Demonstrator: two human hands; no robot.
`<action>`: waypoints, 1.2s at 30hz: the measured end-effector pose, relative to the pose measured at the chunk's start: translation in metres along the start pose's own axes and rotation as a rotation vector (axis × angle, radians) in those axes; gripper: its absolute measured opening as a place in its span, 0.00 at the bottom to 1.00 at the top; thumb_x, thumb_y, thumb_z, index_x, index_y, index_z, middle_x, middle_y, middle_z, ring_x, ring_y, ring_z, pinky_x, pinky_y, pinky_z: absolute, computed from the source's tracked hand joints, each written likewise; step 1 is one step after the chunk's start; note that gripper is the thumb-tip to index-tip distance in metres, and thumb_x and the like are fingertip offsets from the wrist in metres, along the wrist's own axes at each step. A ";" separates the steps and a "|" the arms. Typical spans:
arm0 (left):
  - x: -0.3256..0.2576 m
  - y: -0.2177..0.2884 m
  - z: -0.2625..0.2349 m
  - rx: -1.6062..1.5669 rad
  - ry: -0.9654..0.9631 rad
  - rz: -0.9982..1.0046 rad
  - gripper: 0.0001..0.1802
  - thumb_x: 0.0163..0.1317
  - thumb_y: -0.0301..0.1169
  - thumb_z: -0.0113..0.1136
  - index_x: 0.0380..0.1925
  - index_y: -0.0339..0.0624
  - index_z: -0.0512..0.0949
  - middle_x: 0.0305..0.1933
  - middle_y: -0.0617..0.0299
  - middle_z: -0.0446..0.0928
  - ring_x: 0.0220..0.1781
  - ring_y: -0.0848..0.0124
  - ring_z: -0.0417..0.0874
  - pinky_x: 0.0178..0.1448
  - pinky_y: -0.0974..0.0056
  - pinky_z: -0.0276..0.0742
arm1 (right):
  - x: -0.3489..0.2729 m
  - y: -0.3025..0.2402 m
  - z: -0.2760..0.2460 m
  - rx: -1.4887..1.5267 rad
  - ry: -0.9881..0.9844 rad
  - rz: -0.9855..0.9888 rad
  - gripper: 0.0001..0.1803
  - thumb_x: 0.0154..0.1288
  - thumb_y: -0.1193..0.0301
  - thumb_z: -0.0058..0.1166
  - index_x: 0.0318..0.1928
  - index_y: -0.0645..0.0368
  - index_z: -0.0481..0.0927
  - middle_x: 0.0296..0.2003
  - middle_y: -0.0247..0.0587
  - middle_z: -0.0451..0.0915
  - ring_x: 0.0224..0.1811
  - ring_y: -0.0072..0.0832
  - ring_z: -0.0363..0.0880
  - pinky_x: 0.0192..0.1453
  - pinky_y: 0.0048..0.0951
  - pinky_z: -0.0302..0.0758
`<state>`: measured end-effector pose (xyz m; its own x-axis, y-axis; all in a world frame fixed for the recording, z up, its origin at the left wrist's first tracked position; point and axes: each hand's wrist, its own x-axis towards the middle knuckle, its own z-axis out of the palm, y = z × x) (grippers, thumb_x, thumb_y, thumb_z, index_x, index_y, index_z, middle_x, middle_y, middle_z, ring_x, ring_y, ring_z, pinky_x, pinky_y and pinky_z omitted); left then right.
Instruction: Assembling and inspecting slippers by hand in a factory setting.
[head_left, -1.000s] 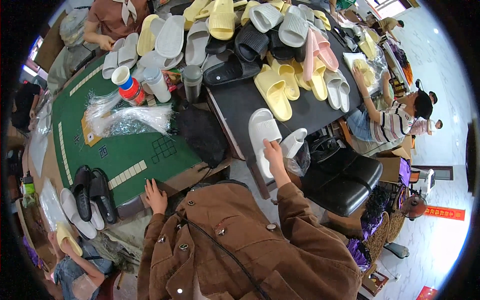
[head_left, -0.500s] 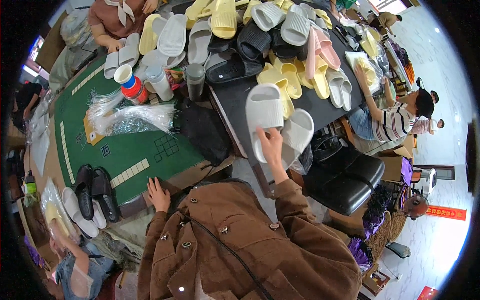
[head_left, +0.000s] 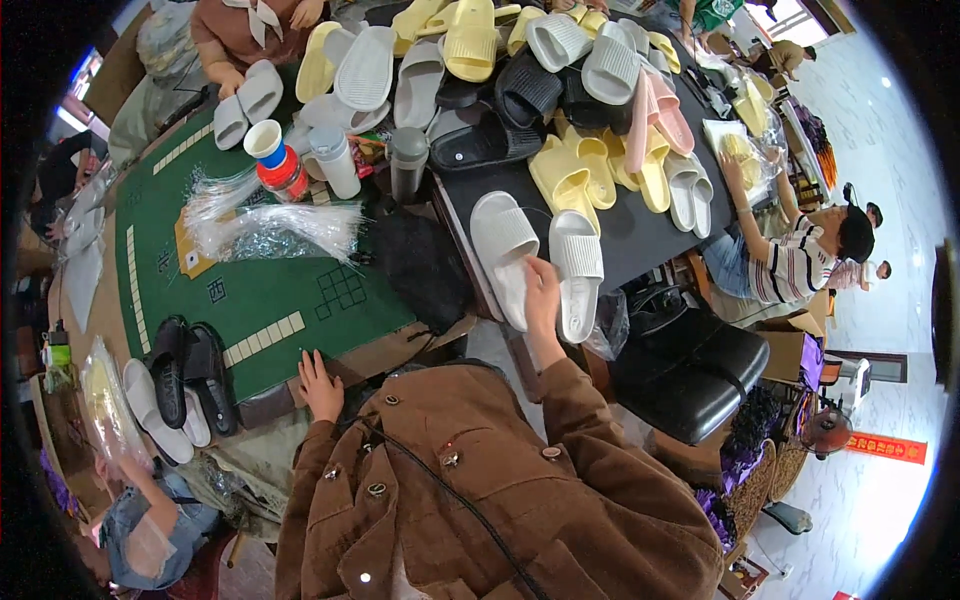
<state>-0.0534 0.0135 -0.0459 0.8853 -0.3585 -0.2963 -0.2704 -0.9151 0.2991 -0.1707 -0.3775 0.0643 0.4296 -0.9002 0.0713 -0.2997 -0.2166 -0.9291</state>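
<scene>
Two light grey slide slippers lie at the near edge of the black table, side by side with toes pointing away. My right hand (head_left: 542,300) is between them, its fingers closed on the inner edge of the left grey slipper (head_left: 503,240). Just right of that hand rests the right grey slipper (head_left: 577,270), apart from my fingers. My left hand (head_left: 319,387) is open, fingers spread over the near edge of the green-topped table (head_left: 370,310), holding nothing.
Yellow, grey, black and pink slippers heap across the black table (head_left: 640,235). A bundle of clear plastic ties (head_left: 275,235), a white bottle (head_left: 335,165) and a grey tumbler (head_left: 407,165) stand leftward. A black stool (head_left: 690,370) is at right. Co-workers sit around.
Both grey slippers have turned apart from overlapping to side by side. The left one has moved left and lower, with my right hand still at it. My left hand stays put.
</scene>
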 end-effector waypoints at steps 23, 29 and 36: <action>0.000 0.006 0.000 0.046 -0.011 -0.006 0.41 0.57 0.30 0.56 0.67 0.53 0.45 0.72 0.60 0.35 0.72 0.53 0.40 0.60 0.34 0.53 | 0.042 0.002 -0.016 -0.427 -0.124 -0.230 0.37 0.52 0.75 0.56 0.63 0.48 0.57 0.50 0.51 0.72 0.48 0.46 0.73 0.45 0.38 0.71; 0.001 0.008 -0.005 0.041 -0.041 -0.019 0.41 0.56 0.31 0.57 0.67 0.51 0.46 0.72 0.60 0.36 0.72 0.53 0.40 0.60 0.34 0.53 | 0.051 0.000 -0.003 -0.732 -0.246 -0.099 0.38 0.53 0.70 0.55 0.64 0.41 0.54 0.41 0.54 0.76 0.37 0.53 0.76 0.39 0.47 0.71; -0.002 0.006 -0.002 0.035 -0.002 -0.038 0.41 0.55 0.30 0.58 0.66 0.50 0.48 0.72 0.59 0.38 0.71 0.53 0.41 0.61 0.35 0.52 | 0.050 0.018 0.008 -0.567 -0.313 -0.368 0.34 0.54 0.74 0.50 0.62 0.37 0.58 0.28 0.53 0.77 0.30 0.50 0.76 0.32 0.48 0.71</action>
<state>-0.0565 0.0092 -0.0420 0.8944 -0.3238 -0.3085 -0.2497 -0.9338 0.2561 -0.1481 -0.4230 0.0483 0.7839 -0.6009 0.1564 -0.4473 -0.7212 -0.5290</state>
